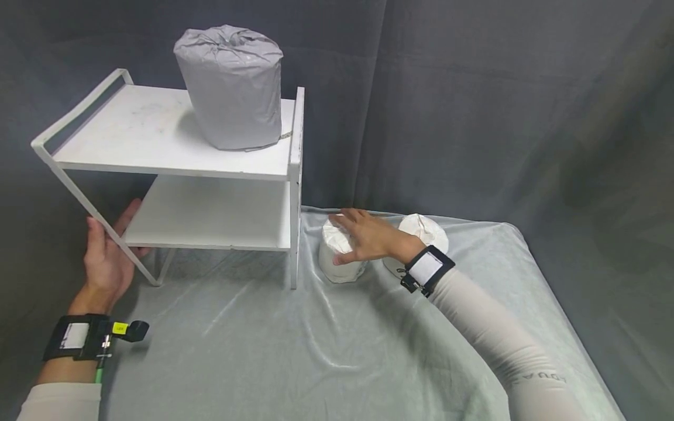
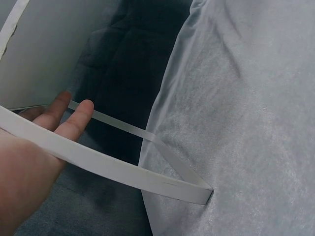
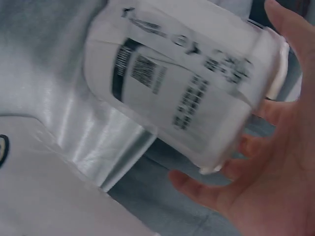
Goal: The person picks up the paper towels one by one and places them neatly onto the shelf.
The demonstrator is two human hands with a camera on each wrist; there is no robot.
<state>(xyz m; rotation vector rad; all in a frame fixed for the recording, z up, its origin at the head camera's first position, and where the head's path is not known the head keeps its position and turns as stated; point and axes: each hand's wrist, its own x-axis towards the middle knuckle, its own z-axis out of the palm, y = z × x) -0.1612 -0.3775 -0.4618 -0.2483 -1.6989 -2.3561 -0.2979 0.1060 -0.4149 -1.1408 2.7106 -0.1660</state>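
Observation:
A white two-tier rack (image 1: 158,126) stands at the left on the cloth, with a grey wrapped roll (image 1: 231,88) on its top shelf. My left hand (image 1: 107,251) rests against the rack's slanted left leg (image 2: 123,169) with straight fingers (image 2: 74,120) behind the bar. My right hand (image 1: 368,237) grips the top of a white wrapped roll (image 1: 339,269) just right of the rack's front right post. In the right wrist view that roll (image 3: 182,83) is tilted, and the hand's fingers (image 3: 206,189) curl around it. A second white roll (image 1: 426,229) stands behind my right wrist.
A pale shiny cloth (image 1: 295,351) covers the table, whose right edge (image 1: 558,304) drops off to a dark curtain (image 1: 500,105). The rack's lower shelf (image 1: 210,216) holds nothing. The table's left edge (image 2: 157,128) lies just under the rack's leg.

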